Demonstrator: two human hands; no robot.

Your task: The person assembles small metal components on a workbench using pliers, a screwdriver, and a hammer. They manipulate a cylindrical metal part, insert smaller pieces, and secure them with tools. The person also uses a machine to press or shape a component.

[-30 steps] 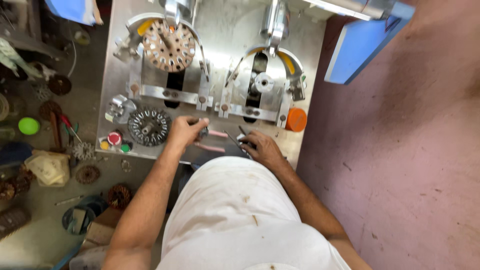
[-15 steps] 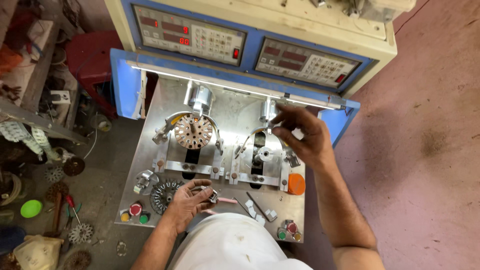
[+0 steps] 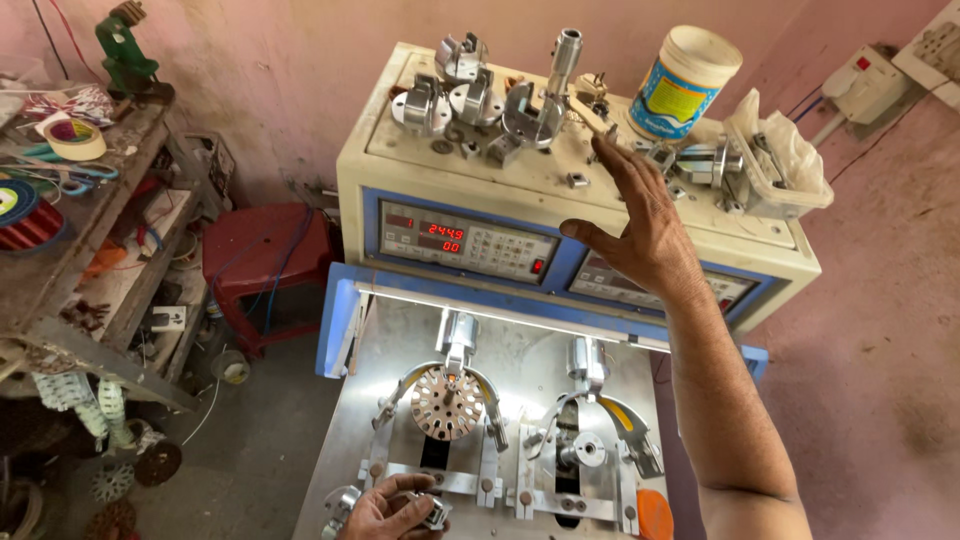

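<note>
My right hand (image 3: 640, 230) is raised over the cream top of a winding machine (image 3: 560, 185), fingers spread and holding nothing. Its fingertips are close to a metal spanner (image 3: 590, 118) lying among several steel fixtures (image 3: 470, 95). My left hand (image 3: 385, 512) is low at the front of the steel work plate (image 3: 520, 350), closed around a small metal part (image 3: 432, 510). A round slotted stator disc (image 3: 447, 402) sits in the left station. The right station (image 3: 585, 450) holds only its hub.
A white plastic jar (image 3: 685, 85) and a clear tray with a bag (image 3: 780, 160) stand on the machine top. The control panel (image 3: 465, 240) shows red digits. A red stool (image 3: 265, 250) and a cluttered shelf (image 3: 80, 230) are to the left. An orange cap (image 3: 655, 512) lies at the plate's right.
My right hand rose from the work plate, past the right station, to the machine top. The view tilted upward. My left hand stayed low at the plate's front.
</note>
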